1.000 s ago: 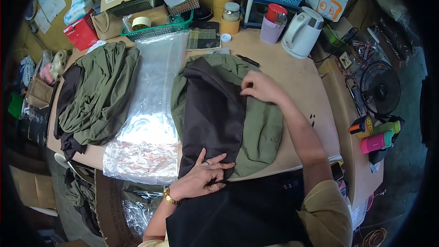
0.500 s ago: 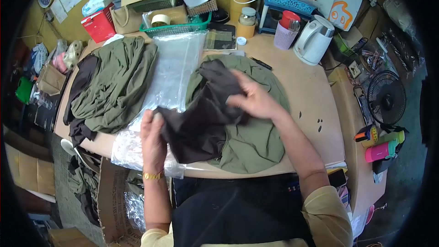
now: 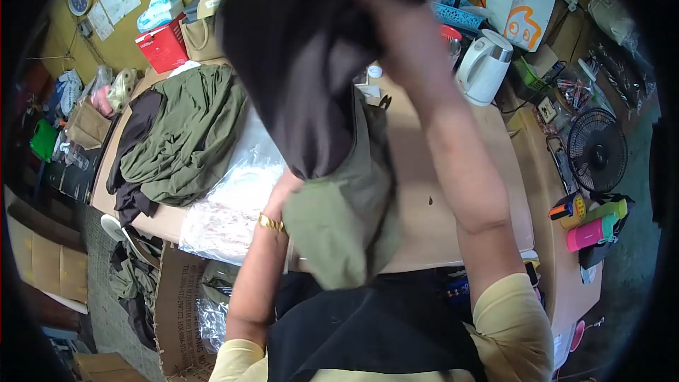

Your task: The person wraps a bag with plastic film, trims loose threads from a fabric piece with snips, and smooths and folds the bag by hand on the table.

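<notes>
A garment with a black part (image 3: pixel 304 64) and a green part (image 3: pixel 339 226) hangs in the air over the table, close to the camera. My right hand (image 3: pixel 378 7) is raised at its top, blurred, with the fingers closed on the black cloth. Low on the garment's left side is my left hand (image 3: pixel 284 189), its fingers hidden behind the cloth. A crumpled pile of green and black cloth (image 3: pixel 187 134) lies on the left of the table. Between the pile and the garment lies clear plastic (image 3: pixel 237 184).
On the brown table (image 3: pixel 438 233) stands a white kettle (image 3: pixel 484 67) at the back right. A black fan (image 3: pixel 596 148) and a pink bottle (image 3: pixel 585 235) are farther right. A red box (image 3: pixel 163 46) is at the back left; an open carton (image 3: pixel 180 311) stands below the front edge.
The garment has been lifted off the table towards the camera. My right hand has risen with the black cloth, and my left hand has moved right, behind the garment.
</notes>
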Tool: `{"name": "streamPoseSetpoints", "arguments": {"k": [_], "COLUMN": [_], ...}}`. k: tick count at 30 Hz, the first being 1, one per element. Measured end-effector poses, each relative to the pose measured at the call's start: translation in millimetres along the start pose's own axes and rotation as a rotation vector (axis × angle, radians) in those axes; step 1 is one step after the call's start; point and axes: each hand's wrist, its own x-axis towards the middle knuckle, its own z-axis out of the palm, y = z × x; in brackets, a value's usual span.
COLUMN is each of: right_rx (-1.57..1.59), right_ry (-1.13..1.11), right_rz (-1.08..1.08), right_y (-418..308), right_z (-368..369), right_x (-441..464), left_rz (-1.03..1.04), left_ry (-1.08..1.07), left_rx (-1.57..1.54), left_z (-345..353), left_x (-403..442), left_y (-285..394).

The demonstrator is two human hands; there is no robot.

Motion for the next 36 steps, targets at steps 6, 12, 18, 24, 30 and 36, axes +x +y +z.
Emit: {"name": "streamPoseSetpoints", "arguments": {"k": [6, 12, 18, 24, 30, 36], "right_rx": [0.87, 0.046, 0.226, 0.935, -0.162, 0.318], "right_ry": [0.496, -0.039, -1.082, -0.711, -0.902, -0.466], "right_rz": [0.018, 0.676, 0.582, 0.417, 0.841, 0.675], "right_y": [15, 70, 60, -8, 88, 24], "right_z": [-82, -36, -25, 4, -28, -39], "right_x": [-9, -141, -155, -154, -163, -160], "left_rz": [0.152, 0.441, 0.31, 0.421, 0.705, 0.634], "left_ry": [-0.643, -0.57, -0.39, -0.41, -0.236, 0.133], "left_rx": [-0.786, 0.143, 1.54, 1.628, 1.166, 0.63], "left_z": [-7, 18, 57, 67, 23, 24], "left_x": [6, -17, -13, -29, -37, -47], "left_y": [104, 138, 63, 28, 25, 73]}}
